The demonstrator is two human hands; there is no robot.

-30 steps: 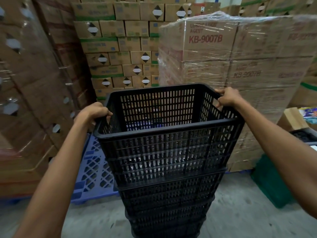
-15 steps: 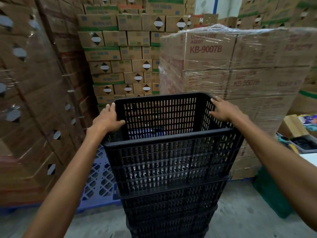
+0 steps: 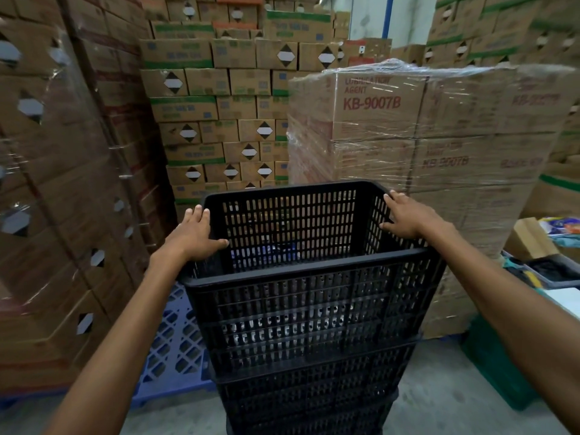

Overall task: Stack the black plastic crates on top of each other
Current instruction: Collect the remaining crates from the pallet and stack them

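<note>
Your left hand and right hand rest flat, fingers spread, gripping nothing, on the rim of the top black slotted plastic crate of the stack.

Left hand: flat, fingers spread — palm down, arm outstretched.
Right hand: flat, fingers extended — palm down, arm outstretched.

The stacked crates are showing solid black, their walls patterned with rows of narrow slots; the pallet beside them is showing pale blue in a diamond lattice; the cartons behind are showing brown with green bands and black-and-white diamond labels; the wrapped boxes are carrying red lettering.
</note>
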